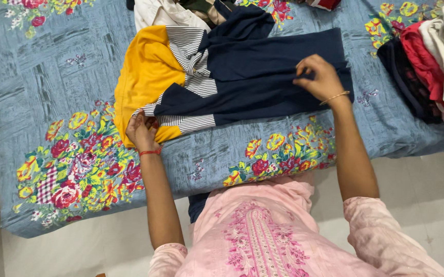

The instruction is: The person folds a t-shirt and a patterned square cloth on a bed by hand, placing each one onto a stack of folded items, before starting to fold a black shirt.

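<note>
a navy, yellow and striped shirt (232, 77) is spread on the floral bedsheet (52, 92), its long axis running left to right. its navy end is pinched by the right hand (318, 78); the yellow hem is held by the left hand (142, 131).

Even, soft indoor light over a floral bedsheet (52, 77), seen from a head-worn camera.

Brightness is moderate and flat, with no glare or blown highlights; colours read clearly, from the yellow panel of the navy shirt (263, 66) to the pink tunic (263, 236). Only faint shadows show, under the left hand (142, 131) and the right hand (319, 77) and along the bed's near edge above the pale floor (427, 184). Focus is fair at the centre; fine detail is slightly soft throughout, and the wide lens bows the bed's edges toward the corners.
</note>
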